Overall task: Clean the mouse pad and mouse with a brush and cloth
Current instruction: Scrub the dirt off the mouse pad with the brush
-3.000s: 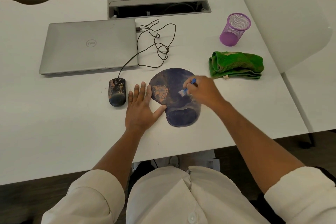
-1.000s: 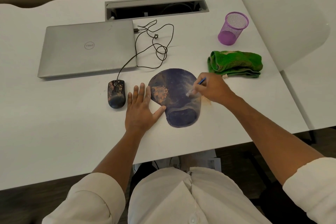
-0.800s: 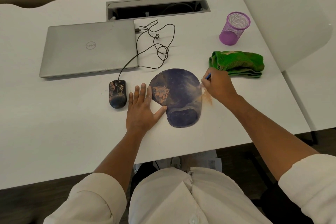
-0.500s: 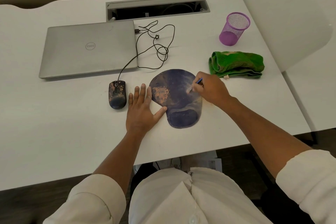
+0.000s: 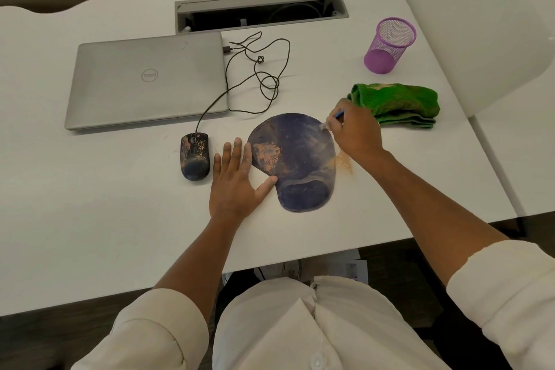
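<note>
Dark blue and streaked with tan dirt, the mouse pad (image 5: 292, 159) lies flat on the white desk (image 5: 90, 204), wrist rest toward me at 6 o'clock. I see my left hand (image 5: 237, 182) pressed flat on the desk at the pad's 9 o'clock edge, fingers straight and close together, thumb spread out to touch the pad's rim. My right hand (image 5: 354, 132) sits over the pad's 2 o'clock edge, fingers curled and pinching a small blue-handled brush (image 5: 333, 119) whose pale bristles meet the pad's rim. A tan patch of dust (image 5: 342, 164) lies on the desk just off the pad at 3 o'clock. At the left hand's 9 o'clock rests the wired mouse (image 5: 194, 156), dark and speckled with dirt. A folded green cloth (image 5: 396, 103) lies at 1 o'clock from the pad, just beyond my right hand, with a purple mesh cup (image 5: 389, 49) farther off at 1 o'clock. A closed grey laptop (image 5: 147, 81) sits at 10 o'clock.
</note>
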Motion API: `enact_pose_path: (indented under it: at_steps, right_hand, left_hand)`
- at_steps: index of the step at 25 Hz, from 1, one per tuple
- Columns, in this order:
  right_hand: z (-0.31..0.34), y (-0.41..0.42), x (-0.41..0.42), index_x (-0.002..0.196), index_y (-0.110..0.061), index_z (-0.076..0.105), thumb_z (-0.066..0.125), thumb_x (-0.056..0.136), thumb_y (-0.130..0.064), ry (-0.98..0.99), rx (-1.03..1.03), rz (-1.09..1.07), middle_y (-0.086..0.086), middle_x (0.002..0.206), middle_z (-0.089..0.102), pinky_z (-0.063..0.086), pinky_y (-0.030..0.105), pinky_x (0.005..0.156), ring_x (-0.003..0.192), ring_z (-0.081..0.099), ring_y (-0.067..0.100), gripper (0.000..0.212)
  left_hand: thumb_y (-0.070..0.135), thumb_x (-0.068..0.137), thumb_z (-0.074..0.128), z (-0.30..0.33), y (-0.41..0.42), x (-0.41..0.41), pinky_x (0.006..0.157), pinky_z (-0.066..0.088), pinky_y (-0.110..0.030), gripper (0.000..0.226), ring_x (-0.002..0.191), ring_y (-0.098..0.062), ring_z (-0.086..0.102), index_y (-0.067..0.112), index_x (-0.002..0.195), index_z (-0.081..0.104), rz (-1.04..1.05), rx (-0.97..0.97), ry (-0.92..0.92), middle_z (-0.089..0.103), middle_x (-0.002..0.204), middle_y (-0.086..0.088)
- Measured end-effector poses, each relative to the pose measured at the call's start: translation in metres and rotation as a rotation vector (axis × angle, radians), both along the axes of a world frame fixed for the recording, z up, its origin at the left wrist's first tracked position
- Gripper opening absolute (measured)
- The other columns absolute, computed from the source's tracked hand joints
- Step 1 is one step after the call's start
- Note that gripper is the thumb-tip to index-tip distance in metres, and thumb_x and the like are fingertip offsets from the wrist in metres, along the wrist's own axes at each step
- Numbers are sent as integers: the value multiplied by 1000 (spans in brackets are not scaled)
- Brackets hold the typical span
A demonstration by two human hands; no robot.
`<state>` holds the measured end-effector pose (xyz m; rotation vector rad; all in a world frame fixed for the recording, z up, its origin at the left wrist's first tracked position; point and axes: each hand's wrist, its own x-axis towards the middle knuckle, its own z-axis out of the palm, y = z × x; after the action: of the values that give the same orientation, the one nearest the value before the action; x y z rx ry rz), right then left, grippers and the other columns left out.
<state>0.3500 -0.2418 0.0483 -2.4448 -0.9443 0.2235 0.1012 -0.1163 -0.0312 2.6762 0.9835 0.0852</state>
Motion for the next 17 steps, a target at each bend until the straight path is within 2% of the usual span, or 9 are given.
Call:
enact_pose_path:
  at_steps: [2,4,7,9,11,13,15,17]
  right_hand:
    - [4,8,1,91,-11,64,62,92,-22,210,116,43,3,82,73,50,35,66,75,66,21,11]
    - [6,15,-1,93,-10,66,62,92,-21,281,91,120,4,83,74,49,34,67,76,66,20,12]
    - [12,26,5,91,-12,66,59,92,-21,185,-98,177,5,85,72,48,35,66,75,63,21,12]
    - [20,30,15,86,-10,66,55,88,-19,158,-332,241,7,84,73,51,38,67,75,64,25,15]
    - [28,32,22,80,-8,66,54,85,-16,160,-487,297,10,81,74,46,33,57,64,60,23,15]
    - [33,36,23,79,-13,65,55,85,-16,153,-391,301,7,81,72,44,31,55,64,59,19,12]
    - [33,41,16,87,-16,64,57,88,-17,192,-193,283,3,85,70,47,32,63,73,61,20,7]
    - [29,46,8,93,-17,63,56,88,-16,226,-137,279,2,88,67,44,31,65,77,59,20,8]
  left_hand:
    - [83,89,28,0,0,0,128,-2,-44,100,158,-22,-10,21,164,7,-1,0,2,-2,172,-3]
    - [83,89,28,0,1,0,128,-2,-44,100,158,-22,-11,21,164,7,-2,-2,2,-2,172,-3]
    - [83,88,29,1,0,0,128,-2,-43,101,158,-22,-11,21,164,7,3,-3,-1,-2,172,-3]
    - [84,88,29,0,0,0,128,-3,-43,101,158,-22,-10,21,164,8,5,-3,-1,-2,172,-3]
    - [84,88,29,0,0,0,128,-2,-43,101,158,-22,-10,21,164,8,5,-3,-4,-2,172,-3]
    - [84,88,28,0,0,0,128,-2,-44,101,158,-21,-11,21,164,7,3,-6,-2,-3,172,-3]
    - [84,88,28,-1,0,0,128,-1,-44,101,158,-21,-12,21,164,7,2,-8,-4,-3,172,-3]
    - [84,88,29,-1,0,0,128,-2,-43,101,157,-21,-12,21,164,7,3,-10,-5,-3,172,-2]
